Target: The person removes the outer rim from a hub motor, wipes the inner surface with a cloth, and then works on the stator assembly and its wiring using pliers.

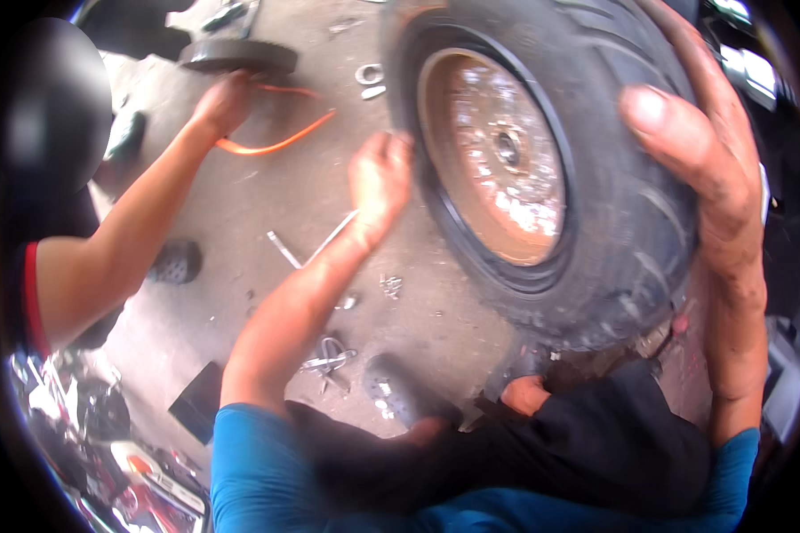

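Note:
A large black tyre [636, 222] with deep tread blocks stands tilted in front of me, around a rusty, worn metal wheel rim [516, 151]. My right hand [707, 160] grips the tyre at its right side. Its thumb lies on the tread, and its long fingers reach up along the far edge. My left hand [382, 173] is closed, close by the tyre's left sidewall. Its fingertips are blurred, so whether it touches the tyre or holds something small cannot be made out.
At the left, another person's hand [227, 102] is at a dark round part [240, 55], with an orange strap or hose [280, 147] beside it. A metal rod [284, 250], a ring-shaped part [369, 75] and small metal pieces [329, 355] lie on the floor. Motorcycle parts [142, 471] stand lower left.

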Action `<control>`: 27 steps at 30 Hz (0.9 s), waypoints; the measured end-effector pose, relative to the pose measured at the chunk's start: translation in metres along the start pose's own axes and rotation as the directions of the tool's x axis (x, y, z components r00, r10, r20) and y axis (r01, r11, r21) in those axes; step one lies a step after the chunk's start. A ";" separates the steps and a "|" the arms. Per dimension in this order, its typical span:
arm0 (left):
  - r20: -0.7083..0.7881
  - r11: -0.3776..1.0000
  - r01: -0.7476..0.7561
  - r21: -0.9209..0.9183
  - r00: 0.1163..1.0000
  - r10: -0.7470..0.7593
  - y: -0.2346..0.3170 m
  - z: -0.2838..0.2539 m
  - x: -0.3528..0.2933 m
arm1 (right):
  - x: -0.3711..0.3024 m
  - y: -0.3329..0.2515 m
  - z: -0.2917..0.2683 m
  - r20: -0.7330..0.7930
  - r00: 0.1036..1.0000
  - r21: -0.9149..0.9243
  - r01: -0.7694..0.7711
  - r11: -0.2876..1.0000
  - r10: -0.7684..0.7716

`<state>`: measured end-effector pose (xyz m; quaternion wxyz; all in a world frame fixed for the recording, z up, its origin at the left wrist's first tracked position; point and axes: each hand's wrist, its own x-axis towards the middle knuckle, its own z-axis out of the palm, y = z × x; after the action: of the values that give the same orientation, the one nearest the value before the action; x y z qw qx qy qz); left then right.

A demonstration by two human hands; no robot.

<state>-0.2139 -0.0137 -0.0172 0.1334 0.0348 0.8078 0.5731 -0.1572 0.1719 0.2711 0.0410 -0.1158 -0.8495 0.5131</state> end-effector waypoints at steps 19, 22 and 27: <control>-0.352 0.841 -0.469 0.269 0.765 0.539 0.025 -0.153 0.038 | 0.000 0.017 -0.004 -0.043 0.998 -0.175 0.037 0.984 -0.045; -0.482 0.899 -0.384 -0.210 0.841 0.247 0.102 -0.179 0.077 | 0.000 0.019 -0.004 -0.069 0.991 -0.201 0.102 0.974 -0.118; -0.683 0.904 -0.299 -0.307 0.730 0.010 0.112 -0.264 0.176 | -0.005 0.010 -0.007 -0.046 0.995 -0.141 0.080 0.987 -0.087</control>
<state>-0.4616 -0.1812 0.1377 -0.2091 -0.1316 0.6621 0.7075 -0.1492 0.1814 0.2657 0.0763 -0.0959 -0.8859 0.4474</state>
